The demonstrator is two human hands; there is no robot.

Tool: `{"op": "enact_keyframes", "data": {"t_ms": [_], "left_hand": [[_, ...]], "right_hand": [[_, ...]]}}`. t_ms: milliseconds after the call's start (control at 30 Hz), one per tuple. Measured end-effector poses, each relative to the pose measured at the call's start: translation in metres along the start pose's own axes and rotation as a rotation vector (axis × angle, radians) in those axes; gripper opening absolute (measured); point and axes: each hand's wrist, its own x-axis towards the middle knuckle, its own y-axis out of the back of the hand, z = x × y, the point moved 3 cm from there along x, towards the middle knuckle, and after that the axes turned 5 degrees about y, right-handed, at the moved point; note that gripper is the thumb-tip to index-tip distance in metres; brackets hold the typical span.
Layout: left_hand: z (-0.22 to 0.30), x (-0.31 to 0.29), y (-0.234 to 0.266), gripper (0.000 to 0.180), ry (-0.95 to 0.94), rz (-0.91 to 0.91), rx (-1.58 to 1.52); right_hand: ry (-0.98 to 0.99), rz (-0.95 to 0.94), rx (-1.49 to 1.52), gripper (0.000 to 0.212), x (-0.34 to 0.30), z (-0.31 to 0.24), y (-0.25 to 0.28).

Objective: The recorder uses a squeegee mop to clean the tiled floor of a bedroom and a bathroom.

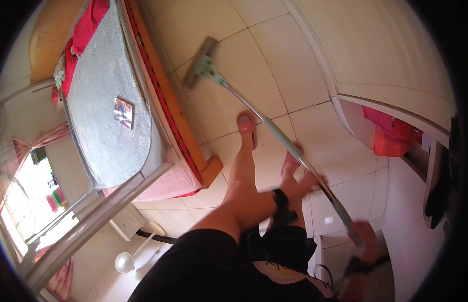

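A sponge mop with a silver and pale green pole slants across the view. Its grey sponge head, slightly blurred, is on the tiled floor beside the bed. My left hand is closed around the lower part of the pole as seen here, with a black band on the wrist. Further back, my right hand grips the pole's near end, also with a dark band at the wrist. Both hands are smeared a little by motion.
On the left stands a bed with a wooden side board and a silvery mat, where a small colourful booklet lies. Pink slippers are on my feet. At right are a pale cabinet and red bags. A white fan stands lower left.
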Motion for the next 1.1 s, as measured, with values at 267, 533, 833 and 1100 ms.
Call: {"op": "enact_keyframes", "data": {"t_ms": [267, 533, 833, 1100], "left_hand": [[-0.145, -0.096, -0.197, 0.03, 0.965, -0.219, -0.001], [0.113, 0.011, -0.014, 0.018, 0.122, 0.17, 0.879], [0.19, -0.147, 0.179, 0.03, -0.086, 0.92, 0.272], [0.032, -0.234, 0.244, 0.029, -0.172, 0.91, 0.389]], "right_hand": [[-0.271, 0.537, -0.1, 0.025, -0.256, 0.137, 0.072], [0.087, -0.127, 0.232, 0.034, 0.039, -0.074, -0.014], [0.878, -0.181, -0.952, 0.027, 0.184, -0.255, -0.305], [0.652, -0.039, -1.016, 0.024, 0.235, -0.074, -0.287]]}}
